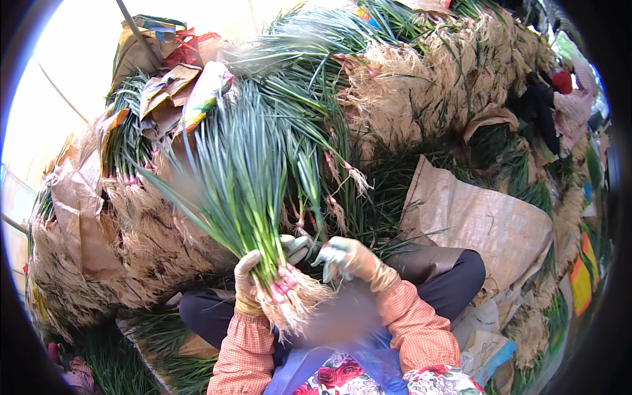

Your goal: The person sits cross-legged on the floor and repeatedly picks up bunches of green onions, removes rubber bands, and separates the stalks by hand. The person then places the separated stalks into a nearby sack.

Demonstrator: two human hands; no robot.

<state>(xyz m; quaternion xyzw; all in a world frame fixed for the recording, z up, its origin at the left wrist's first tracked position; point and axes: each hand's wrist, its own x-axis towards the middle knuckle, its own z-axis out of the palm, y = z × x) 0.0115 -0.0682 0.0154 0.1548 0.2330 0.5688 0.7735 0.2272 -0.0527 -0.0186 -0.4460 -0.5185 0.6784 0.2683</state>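
Observation:
My left hand (248,276), in a pale work glove, grips a thick bunch of green onions (269,247) around the stems just above the bulbs. The leaves fan up and away from me. Pink bulbs (284,285) and long pale roots (291,308) hang toward my lap. Beside the bunch, on its right, my right hand (345,261) is raised in a stained glove with its fingers bent. Whether anything lies between those fingers is hard to make out. Behind the hands, loose green onions (340,212) droop from the pile with their roots showing.
A long heap of green onions (316,39) arches across the far side, roots (395,98) facing me. Brown woven sacking (479,217) lies by my right knee (466,279). Paper and plastic bags (170,94) sit on the heap's left. Parts of other people's clothing (572,116) show at the edges.

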